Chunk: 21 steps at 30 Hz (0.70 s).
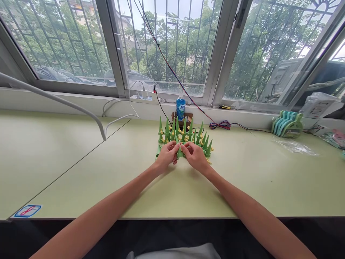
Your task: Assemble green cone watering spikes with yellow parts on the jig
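Note:
A green plastic board studded with upright green cones [185, 138] and small yellow pieces stands in the middle of the pale green table [231, 180]. My left hand [167, 155] and my right hand [196, 155] meet at the board's near edge. Both have their fingers curled in a pinch around one green cone piece [179, 151] between them. The fingertips partly hide that piece.
A blue-labelled bottle [180, 106] and a small brown box stand behind the board. Red and black cables [221, 125] lie to its right. A stack of green and teal foam pieces [287, 124] sits far right. A white cable [81, 109] hangs at left. A power strip [144, 96] rests on the sill.

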Available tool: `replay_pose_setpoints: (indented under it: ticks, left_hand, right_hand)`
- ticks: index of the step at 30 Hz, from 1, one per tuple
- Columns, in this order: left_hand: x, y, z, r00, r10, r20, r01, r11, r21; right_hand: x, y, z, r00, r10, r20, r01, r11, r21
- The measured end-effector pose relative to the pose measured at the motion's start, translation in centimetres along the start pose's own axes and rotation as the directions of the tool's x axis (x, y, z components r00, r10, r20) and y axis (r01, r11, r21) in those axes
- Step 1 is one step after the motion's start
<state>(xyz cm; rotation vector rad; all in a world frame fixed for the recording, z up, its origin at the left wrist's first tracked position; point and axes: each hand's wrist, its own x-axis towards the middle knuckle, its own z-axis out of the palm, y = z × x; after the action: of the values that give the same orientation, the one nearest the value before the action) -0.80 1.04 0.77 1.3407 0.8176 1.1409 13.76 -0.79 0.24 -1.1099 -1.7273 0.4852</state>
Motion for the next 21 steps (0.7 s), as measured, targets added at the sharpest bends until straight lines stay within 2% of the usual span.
replay_pose_setpoints:
  ticks: [7,16,21]
  left_hand:
    - [-0.05,0.07,-0.07,0.999,0.004,0.053,-0.004,1.0,0.002]
    - [-0.29,0.23,0.17,0.997,-0.017,0.071,0.018,1.0,-0.014]
    - [-0.34,0.32,0.08,0.992,0.004,0.123,-0.004,1.0,-0.002]
  right_hand:
    - [-0.46,-0.49,0.08,0.991,-0.13,0.023,0.132,0.987,-0.087]
    - [-0.54,-0.49,0.08,0.983,-0.18,0.047,0.184,0.976,-0.112]
    - [-0.62,-0.58,-0.01,0.976,-0.205,0.07,0.213,0.965,-0.152]
